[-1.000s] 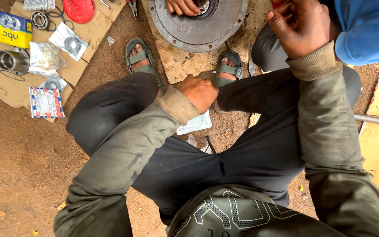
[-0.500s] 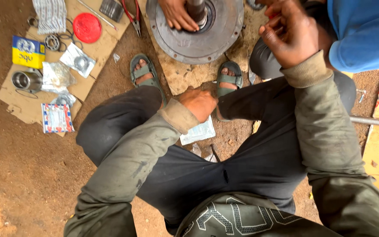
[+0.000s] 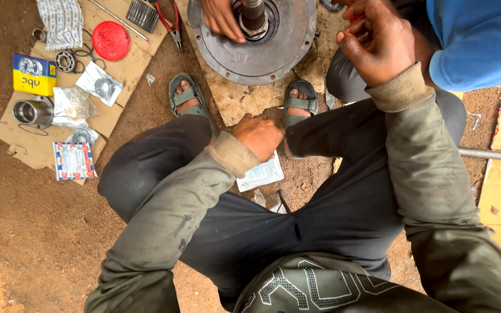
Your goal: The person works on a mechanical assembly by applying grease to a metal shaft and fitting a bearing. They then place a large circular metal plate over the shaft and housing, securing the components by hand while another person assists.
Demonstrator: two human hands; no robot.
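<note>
The person squats on bare dirt, knees wide, feet in green sandals. Their left hand (image 3: 259, 136) rests curled into a loose fist between the knees, just above a small clear plastic packet (image 3: 261, 174) lying on the ground; whether the fingers hold anything I cannot tell. Their right hand (image 3: 378, 43) is raised near the upper right, fingers bent inward and half closed, and I cannot tell whether something small sits in it.

Ahead of the feet, a round grey metal hub plate (image 3: 250, 40) lies flat on a worn board (image 3: 244, 101). Its splined shaft (image 3: 253, 14) stands upright from the centre, the long axis pointing up toward the viewer. Another person's hand (image 3: 221, 18) lies on the plate just left of the shaft, and that person's blue sleeve (image 3: 476, 40) shows at the right.

To the left, a sheet of cardboard (image 3: 120, 72) carries a red lid (image 3: 110, 40), a yellow-and-blue box (image 3: 34, 74), a steel sleeve (image 3: 32, 112), a bearing (image 3: 65, 60), bagged parts and red-handled pliers (image 3: 168, 20).
</note>
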